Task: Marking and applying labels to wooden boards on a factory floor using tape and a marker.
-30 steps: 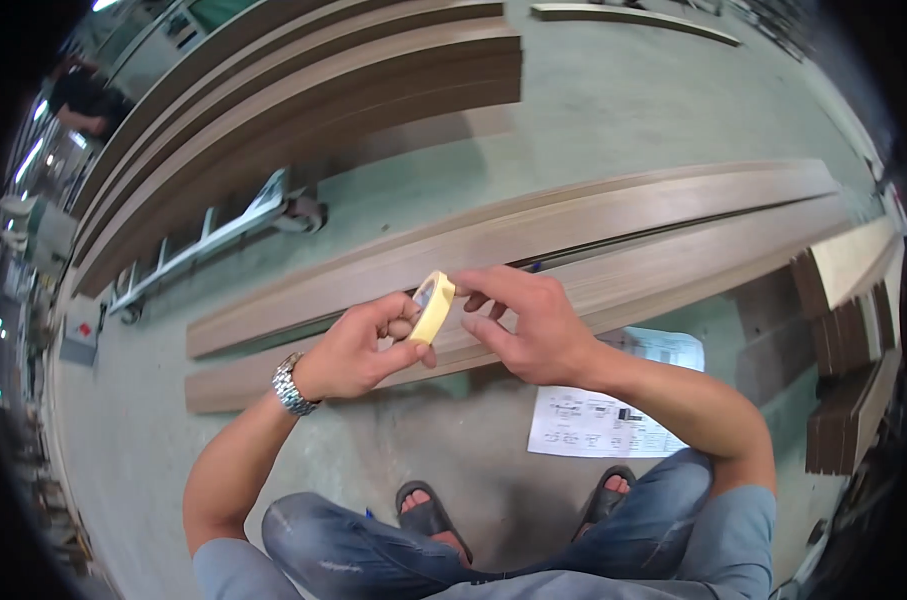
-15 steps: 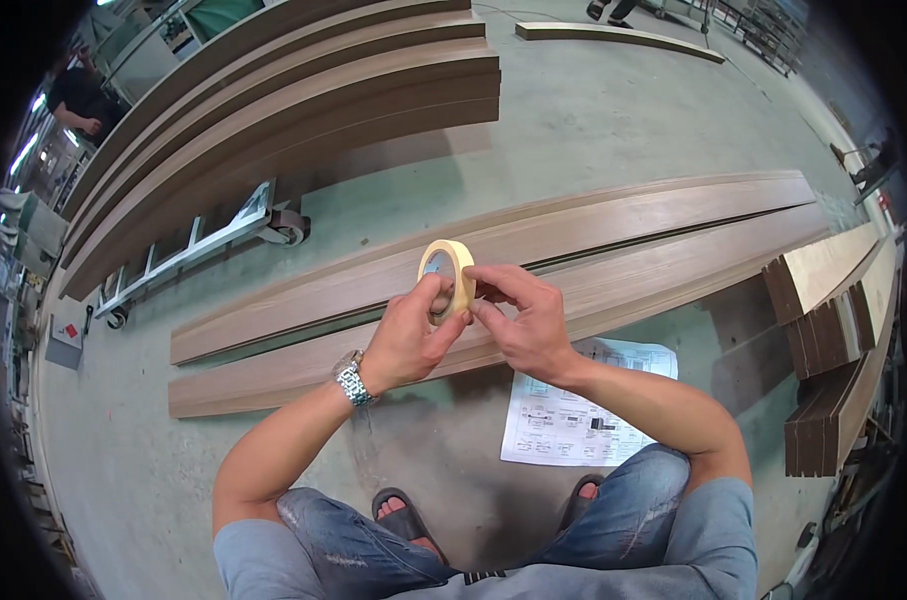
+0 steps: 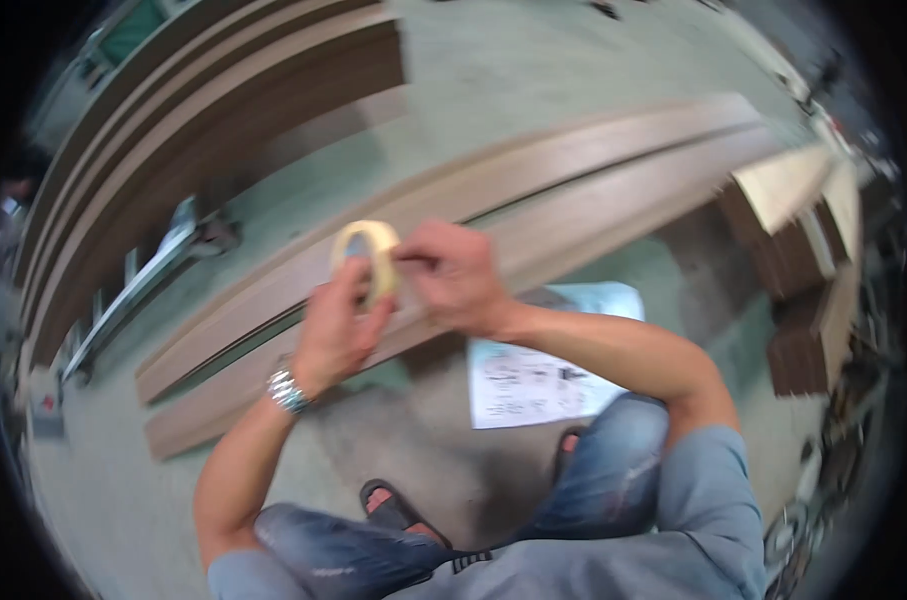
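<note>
My left hand [image 3: 335, 330] is closed around a pale yellow roll of tape [image 3: 385, 262], with its fingers through the ring and against its rim. The roll stands on edge, tilted a little. Close to the right side of the roll, my right hand [image 3: 458, 280] is closed in a pinch. Motion blur hides what lies between its fingertips. Both hands are over two long wood-grain boards [image 3: 583, 205], which lie side by side on the floor with a narrow dark gap between them.
A printed sheet [image 3: 518, 390] lies on the floor by my right knee. Stacked long boards [image 3: 303, 75] rest on a wheeled metal frame [image 3: 143, 285] at the far left. Brown board pieces [image 3: 798, 250] are piled at the right. My sandalled foot [image 3: 393, 505] is below.
The view has shifted and blurred. Both hands and the tape roll have moved left in the picture, and my right fingertips sit slightly farther off the roll's rim.
</note>
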`<state>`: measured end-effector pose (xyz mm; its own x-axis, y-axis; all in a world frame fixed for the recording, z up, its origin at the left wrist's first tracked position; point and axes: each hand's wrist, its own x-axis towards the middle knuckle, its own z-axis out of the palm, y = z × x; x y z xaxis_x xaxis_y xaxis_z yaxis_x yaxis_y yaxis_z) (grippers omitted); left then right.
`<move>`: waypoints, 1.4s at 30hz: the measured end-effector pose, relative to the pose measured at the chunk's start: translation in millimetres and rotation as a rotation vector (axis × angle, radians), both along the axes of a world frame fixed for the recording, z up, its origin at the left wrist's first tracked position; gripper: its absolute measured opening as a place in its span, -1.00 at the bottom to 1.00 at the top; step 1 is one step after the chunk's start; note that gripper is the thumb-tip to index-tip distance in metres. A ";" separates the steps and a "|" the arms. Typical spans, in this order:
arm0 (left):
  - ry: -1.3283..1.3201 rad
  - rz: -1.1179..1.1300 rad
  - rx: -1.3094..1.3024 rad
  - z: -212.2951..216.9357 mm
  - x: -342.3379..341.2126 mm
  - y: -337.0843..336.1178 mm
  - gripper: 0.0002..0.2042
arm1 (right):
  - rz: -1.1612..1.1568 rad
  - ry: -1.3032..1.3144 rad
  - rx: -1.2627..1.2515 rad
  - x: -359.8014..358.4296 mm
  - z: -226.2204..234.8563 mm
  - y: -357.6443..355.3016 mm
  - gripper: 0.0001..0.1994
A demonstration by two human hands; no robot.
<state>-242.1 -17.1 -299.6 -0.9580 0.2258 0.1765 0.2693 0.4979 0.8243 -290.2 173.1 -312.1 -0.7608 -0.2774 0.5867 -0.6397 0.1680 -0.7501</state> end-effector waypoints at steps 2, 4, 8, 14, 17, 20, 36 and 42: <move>-0.013 -0.005 0.049 6.3 4.8 2.2 -0.78 | -0.058 0.087 0.004 1.1 -1.6 -11.7 -0.93; -0.047 -0.022 0.058 6.8 2.9 2.3 -0.81 | -0.092 0.105 0.036 0.7 -2.8 -14.7 -0.92; -0.127 0.038 0.079 -8.0 -0.9 -4.4 -0.86 | 0.014 -0.080 0.004 -2.3 -15.6 -13.6 -0.89; -0.410 -0.022 0.155 -13.1 -17.0 -13.1 -0.76 | 0.282 -0.813 -0.034 -30.7 -30.1 5.1 -0.73; -0.477 -0.092 0.317 -4.4 -18.8 -1.4 -0.68 | 0.206 -0.925 -0.191 -30.8 -10.0 25.0 -0.64; -0.499 -0.061 0.327 -7.8 -21.4 -1.5 -0.64 | 0.238 -0.919 -0.186 -34.7 -15.1 28.5 -0.61; -0.135 0.081 -0.459 -52.2 -43.4 28.5 -0.60 | -0.273 -0.688 0.683 -63.1 -68.5 64.7 -0.77; -0.081 0.091 -0.633 -46.2 -53.6 74.3 -0.67 | -0.411 -0.359 0.716 -43.1 -90.6 68.0 -0.82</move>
<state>-295.7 57.2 -345.8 -0.9830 0.1799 -0.0377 0.1524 0.9124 0.3799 -333.3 241.2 -402.8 -0.9849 -0.1509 0.0853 -0.1732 0.8358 -0.5211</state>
